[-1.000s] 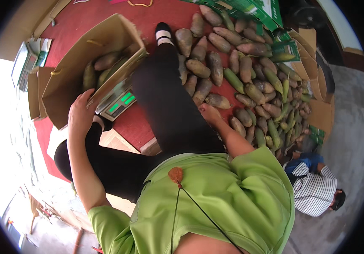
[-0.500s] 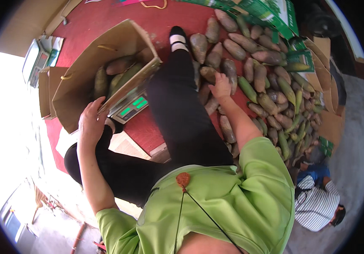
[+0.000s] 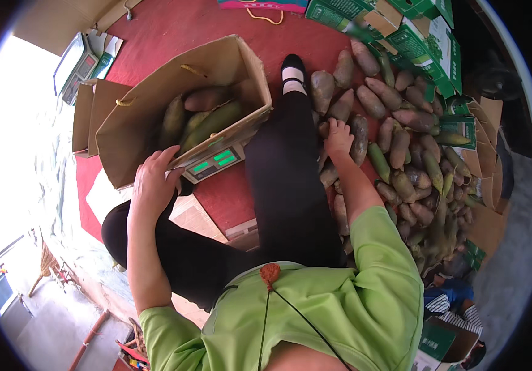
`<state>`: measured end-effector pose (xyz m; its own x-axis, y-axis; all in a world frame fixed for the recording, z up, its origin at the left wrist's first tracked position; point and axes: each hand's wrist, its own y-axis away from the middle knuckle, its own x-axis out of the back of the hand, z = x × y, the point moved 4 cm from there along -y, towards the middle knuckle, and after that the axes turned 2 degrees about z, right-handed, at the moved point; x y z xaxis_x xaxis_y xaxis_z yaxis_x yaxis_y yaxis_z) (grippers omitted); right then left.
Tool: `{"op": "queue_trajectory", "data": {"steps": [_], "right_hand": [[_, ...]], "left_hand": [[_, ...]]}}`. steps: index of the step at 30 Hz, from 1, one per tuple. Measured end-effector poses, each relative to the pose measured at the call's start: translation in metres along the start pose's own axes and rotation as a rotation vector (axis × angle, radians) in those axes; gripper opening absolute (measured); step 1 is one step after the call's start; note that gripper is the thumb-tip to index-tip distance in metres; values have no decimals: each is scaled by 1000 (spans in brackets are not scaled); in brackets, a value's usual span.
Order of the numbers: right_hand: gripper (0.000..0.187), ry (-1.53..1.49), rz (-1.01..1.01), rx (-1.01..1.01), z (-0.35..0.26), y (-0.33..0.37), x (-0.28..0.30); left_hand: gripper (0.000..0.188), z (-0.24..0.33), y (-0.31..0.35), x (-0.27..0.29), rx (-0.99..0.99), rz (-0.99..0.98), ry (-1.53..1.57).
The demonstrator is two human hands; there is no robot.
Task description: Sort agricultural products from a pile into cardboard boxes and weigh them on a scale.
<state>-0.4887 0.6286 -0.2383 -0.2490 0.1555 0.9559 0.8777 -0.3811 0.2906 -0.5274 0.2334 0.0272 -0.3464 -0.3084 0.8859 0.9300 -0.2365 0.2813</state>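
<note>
Holds the near rim of a brown cardboard carton [image 3: 124,142], left of the frame's centre, with the left hand [image 3: 153,176], grip closed over the edge between fingers and thumb; cannot tell how tightly. Reaches with the right hand [image 3: 338,137], right of centre, into the loose root vegetables [image 3: 399,148], fingers bent beside a dark root [image 3: 323,128] partly covered by them; cannot tell this grip as grasping or released, with palm and fingertips turned from view.

Can make out at least 3 roots [image 3: 173,120] inside the carton, with lower ends lost in shadow and behind the near wall. Can see a scale [image 3: 213,164] under the carton, mostly covered, with green readouts lit at its exposed front. Can find another scale [image 3: 80,71] at the upper left, beside strong glare, and green boxes [image 3: 430,52] at the upper right, partly cut off by the dark lens rim. Loses the lower right of the heap to blur. Can spot a co-worker's striped sleeve [image 3: 471,316] at the lower right, largely hidden behind an open box [image 3: 458,340].
</note>
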Motion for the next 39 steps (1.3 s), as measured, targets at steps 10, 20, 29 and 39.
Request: {"op": "queue_trajectory", "data": {"steps": [10, 20, 29, 39], "right_hand": [[71, -1416, 351, -402, 78, 22, 13], [60, -1715, 320, -466, 82, 65, 63], [60, -1680, 329, -369, 69, 76, 119], [57, -1623, 301, -313, 57, 93, 89]], "left_hand": [[38, 2, 2, 2, -36, 42, 22], [36, -7, 9, 5, -104, 99, 113], [38, -19, 13, 8, -107, 135, 99], [38, -24, 18, 13, -66, 130, 114]]}}
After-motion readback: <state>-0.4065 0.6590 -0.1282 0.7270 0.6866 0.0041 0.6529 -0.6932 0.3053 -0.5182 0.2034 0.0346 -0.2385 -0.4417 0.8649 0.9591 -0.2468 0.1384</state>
